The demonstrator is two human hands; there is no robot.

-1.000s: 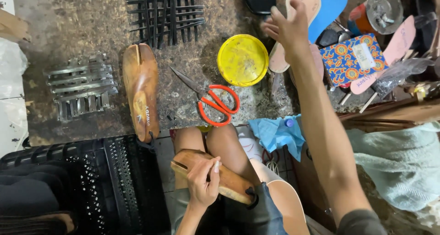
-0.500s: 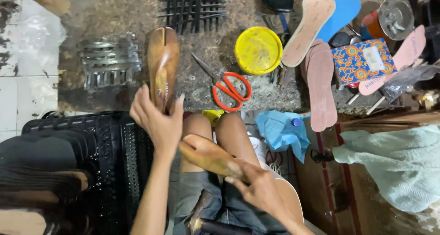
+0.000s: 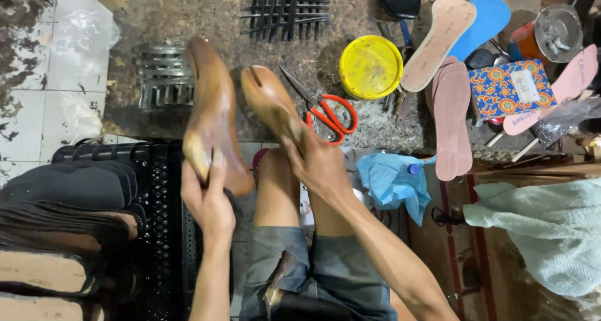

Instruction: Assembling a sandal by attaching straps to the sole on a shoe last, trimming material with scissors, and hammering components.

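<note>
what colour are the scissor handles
Orange-red handles, clearest in the head view.

Floor (image 3: 188,20): rough, dark, speckled; pale tiles at the left edge of the frame. Lying on it:
- metal comb-like rack (image 3: 164,77), upper left;
- black grid rack (image 3: 287,8), top centre;
- red-handled scissors (image 3: 325,111), centre;
- yellow round lid (image 3: 370,66), right of the scissors;
- tan, blue and pink insoles (image 3: 452,117), upper right;
- black crate (image 3: 156,189), lower left.

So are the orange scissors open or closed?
Closed, or nearly so. The orange-handled scissors lie flat on the speckled floor, their two blades together in one point, just beside the right hand.
</note>
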